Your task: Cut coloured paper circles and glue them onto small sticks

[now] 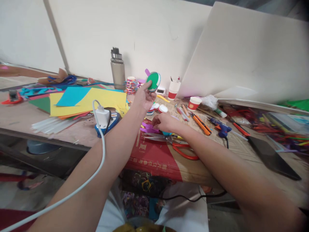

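Observation:
My left hand (144,98) is raised above the table, thumb and fingers closed on a round green paper disc (153,80) with a white and blue edge. A purple tab (147,72) sticks up at its upper left. My right hand (166,123) is low over the table with its fingers curled together, and whatever they pinch is hidden. Purple paper pieces (147,127) lie beside those fingertips. Just under the right wrist are scissors with red-orange handles (185,151), their blades pointing left. Small white round pieces (163,108) sit behind the right hand.
Coloured paper sheets (96,100), glue sticks (53,124) and a power strip (113,120) with a white cable are on the left. A bottle (117,71) and paper cups (173,89) stand behind. An orange cutter (202,125), a blue glue gun (222,129) and a black phone-like slab (271,158) lie right.

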`<action>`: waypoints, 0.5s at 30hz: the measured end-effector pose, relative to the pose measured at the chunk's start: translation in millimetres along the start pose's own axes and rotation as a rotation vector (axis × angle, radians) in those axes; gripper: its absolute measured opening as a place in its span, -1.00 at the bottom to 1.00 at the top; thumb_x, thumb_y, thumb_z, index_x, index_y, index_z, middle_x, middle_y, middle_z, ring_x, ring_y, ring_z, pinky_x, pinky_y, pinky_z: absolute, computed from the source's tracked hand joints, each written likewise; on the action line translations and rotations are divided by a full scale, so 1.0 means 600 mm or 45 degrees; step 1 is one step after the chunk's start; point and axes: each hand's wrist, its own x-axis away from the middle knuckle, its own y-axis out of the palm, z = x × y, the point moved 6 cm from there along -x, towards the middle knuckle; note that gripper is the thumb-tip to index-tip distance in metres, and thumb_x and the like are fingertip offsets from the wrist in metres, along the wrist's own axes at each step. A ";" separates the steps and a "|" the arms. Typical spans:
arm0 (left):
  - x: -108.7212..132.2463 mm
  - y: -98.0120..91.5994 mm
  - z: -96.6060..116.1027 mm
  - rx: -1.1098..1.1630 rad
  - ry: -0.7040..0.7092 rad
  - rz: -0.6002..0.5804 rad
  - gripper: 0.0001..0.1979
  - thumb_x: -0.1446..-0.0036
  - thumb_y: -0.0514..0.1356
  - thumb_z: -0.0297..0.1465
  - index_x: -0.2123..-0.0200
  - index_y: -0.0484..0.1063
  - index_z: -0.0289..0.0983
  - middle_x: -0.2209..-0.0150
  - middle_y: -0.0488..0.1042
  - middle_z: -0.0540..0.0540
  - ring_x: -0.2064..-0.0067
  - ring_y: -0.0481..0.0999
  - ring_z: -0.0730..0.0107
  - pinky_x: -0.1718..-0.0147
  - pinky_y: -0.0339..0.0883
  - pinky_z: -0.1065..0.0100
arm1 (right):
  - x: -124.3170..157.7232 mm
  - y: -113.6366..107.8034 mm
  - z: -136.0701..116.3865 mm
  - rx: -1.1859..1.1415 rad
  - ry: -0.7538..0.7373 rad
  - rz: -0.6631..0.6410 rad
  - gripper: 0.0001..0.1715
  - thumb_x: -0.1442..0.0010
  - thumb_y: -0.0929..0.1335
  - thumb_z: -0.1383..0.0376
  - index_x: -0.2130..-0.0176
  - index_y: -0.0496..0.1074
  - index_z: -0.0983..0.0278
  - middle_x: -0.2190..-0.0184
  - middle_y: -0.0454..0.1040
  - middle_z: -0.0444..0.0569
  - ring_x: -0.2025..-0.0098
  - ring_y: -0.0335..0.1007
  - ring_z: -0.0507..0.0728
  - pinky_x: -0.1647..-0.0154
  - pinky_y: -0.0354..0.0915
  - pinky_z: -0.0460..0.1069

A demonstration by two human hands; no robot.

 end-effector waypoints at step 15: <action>-0.009 -0.004 -0.004 0.031 0.010 -0.023 -0.74 -0.07 0.37 -0.34 0.15 0.50 -0.20 0.49 0.48 0.04 0.41 0.54 0.48 0.56 0.37 0.49 | 0.015 -0.017 -0.002 0.020 0.033 0.180 -0.87 -0.05 0.46 0.41 0.32 0.54 0.24 0.38 0.58 -0.11 0.36 0.43 0.06 0.37 0.20 -0.08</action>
